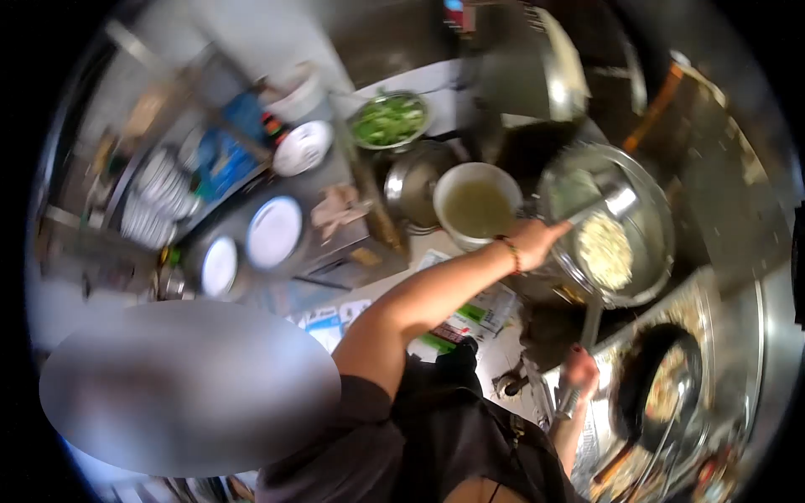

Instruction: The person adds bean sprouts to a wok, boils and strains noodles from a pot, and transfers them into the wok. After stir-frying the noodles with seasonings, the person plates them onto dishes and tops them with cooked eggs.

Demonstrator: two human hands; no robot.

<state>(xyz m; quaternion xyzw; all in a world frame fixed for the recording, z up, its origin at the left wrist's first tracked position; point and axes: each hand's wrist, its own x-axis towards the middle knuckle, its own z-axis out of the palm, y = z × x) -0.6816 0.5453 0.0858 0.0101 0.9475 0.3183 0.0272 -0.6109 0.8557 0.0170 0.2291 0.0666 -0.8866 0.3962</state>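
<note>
My left hand (pixel 537 244) is closed round the handle of a metal ladle (pixel 619 199), whose bowl is over a wide metal pot (pixel 658 261). Pale noodles or shreds (pixel 605 251) lie in a heap just below the ladle; their exact kind is unclear. My right hand (pixel 580 373), smeared by motion, grips a long metal handle (pixel 593 325) that runs up to the pot's near edge. Whether this handle belongs to the pot or to a strainer under the heap, I cannot tell.
A black wok (pixel 636 387) with food and a utensil stands at the lower right. Left of the pot are a white bucket (pixel 447 235) of yellowish liquid, a bowl of greens (pixel 390 120) and white plates (pixel 274 232). A blurred oval hides the lower left.
</note>
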